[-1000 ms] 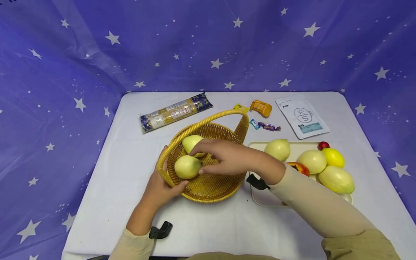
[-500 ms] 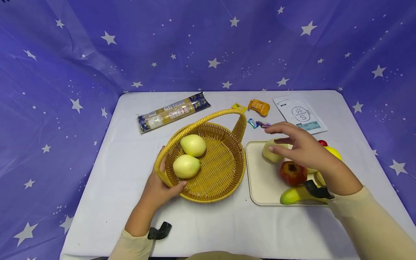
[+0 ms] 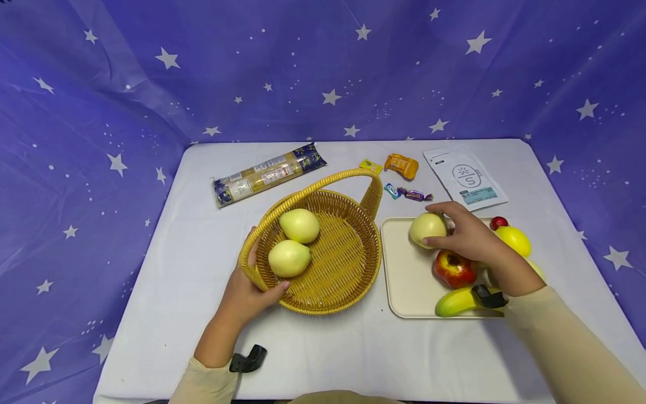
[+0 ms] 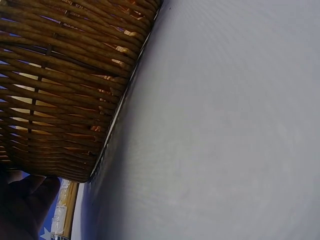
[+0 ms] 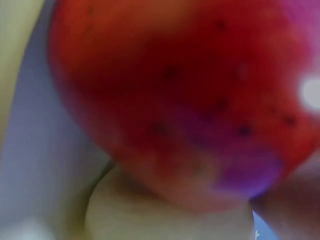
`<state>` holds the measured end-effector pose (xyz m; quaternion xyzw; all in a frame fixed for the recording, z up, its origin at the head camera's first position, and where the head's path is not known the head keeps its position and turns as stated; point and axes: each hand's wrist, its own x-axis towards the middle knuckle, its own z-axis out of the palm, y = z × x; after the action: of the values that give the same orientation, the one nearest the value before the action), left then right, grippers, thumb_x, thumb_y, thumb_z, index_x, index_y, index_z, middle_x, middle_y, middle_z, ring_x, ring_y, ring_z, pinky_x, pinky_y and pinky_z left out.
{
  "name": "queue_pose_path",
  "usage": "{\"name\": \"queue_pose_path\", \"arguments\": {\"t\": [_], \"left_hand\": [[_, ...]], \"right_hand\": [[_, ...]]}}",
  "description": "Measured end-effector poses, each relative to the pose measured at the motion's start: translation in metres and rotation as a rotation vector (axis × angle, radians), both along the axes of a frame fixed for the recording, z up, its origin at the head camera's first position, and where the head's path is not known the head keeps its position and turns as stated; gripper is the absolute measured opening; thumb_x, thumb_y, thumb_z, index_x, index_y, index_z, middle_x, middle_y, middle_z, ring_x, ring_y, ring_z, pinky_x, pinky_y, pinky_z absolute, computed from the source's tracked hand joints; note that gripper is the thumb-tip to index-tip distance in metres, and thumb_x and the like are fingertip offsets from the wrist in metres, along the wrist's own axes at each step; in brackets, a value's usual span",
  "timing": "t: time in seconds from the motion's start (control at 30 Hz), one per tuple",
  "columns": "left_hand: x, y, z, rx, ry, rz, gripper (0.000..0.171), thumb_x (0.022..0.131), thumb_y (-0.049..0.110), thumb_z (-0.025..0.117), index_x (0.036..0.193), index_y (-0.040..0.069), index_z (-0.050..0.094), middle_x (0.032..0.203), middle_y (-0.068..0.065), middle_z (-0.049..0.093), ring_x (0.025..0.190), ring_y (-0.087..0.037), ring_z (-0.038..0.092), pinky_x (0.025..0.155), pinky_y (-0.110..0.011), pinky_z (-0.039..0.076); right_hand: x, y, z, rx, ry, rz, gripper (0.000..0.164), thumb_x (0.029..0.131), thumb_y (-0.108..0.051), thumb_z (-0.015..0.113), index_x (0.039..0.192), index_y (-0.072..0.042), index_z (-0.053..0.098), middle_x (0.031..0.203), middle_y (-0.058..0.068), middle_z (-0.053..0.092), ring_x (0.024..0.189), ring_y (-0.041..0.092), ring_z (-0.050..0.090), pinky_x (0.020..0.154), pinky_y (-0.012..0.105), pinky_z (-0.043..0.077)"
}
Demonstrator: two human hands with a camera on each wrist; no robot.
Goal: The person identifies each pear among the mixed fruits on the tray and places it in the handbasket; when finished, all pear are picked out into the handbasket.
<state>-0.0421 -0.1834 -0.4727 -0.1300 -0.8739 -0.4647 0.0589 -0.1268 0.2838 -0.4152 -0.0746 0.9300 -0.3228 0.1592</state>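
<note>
My left hand grips the near-left side of a yellow wicker basket, thumb over the rim and fingers along the outer wall. Two pale yellow-green pears lie inside it, towards the left. The basket's woven wall fills the upper left of the left wrist view. My right hand has its thumb and fingers around another pale pear at the tray's far left part. Just below that hand sits a red and yellow apple, which looms large and blurred in the right wrist view.
The cream tray also bears a banana, a lemon and a small red fruit. Behind are a pasta packet, an orange-wrapped snack, small candies and a white pouch.
My right hand has moved from over the basket rightwards to the tray and lowered around a pear there. The two pears in the basket are uncovered. My left hand has stayed on the basket.
</note>
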Motion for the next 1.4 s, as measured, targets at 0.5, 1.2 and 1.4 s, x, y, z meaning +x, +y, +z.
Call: {"name": "queue_pose_path", "arguments": {"t": [0.5,1.2,1.4], "left_hand": [[-0.002,0.0,-0.001,0.013,0.011,-0.004,0.12,0.067,0.038,0.087,0.157,0.029,0.008,0.161,0.005,0.007,0.145,-0.019,0.016,0.112,-0.048,0.023],[-0.002,-0.003,-0.003,0.014,0.005,0.008,0.122,0.066,0.038,0.087,0.157,0.029,0.005,0.161,0.003,0.01,0.144,-0.018,0.018,0.112,-0.047,0.024],[-0.002,-0.001,-0.002,0.009,0.006,0.004,0.122,0.067,0.038,0.086,0.157,0.028,0.005,0.161,-0.001,0.011,0.143,-0.02,0.022,0.111,-0.048,0.027]], "right_hand": [[-0.002,-0.009,0.014,0.044,0.06,0.0,0.078,0.073,-0.049,0.081,0.137,-0.017,0.05,0.141,0.011,0.042,0.111,0.034,0.048,0.093,0.058,0.043],[0.002,-0.145,0.085,-0.252,0.198,0.632,0.06,0.076,-0.034,0.082,0.128,-0.024,0.056,0.128,-0.009,0.049,0.113,0.011,0.05,0.085,0.03,0.051],[-0.011,-0.189,0.058,-0.158,0.216,0.657,0.062,0.074,-0.036,0.083,0.127,-0.016,0.058,0.124,-0.006,0.051,0.111,0.01,0.048,0.09,0.029,0.046]]}}
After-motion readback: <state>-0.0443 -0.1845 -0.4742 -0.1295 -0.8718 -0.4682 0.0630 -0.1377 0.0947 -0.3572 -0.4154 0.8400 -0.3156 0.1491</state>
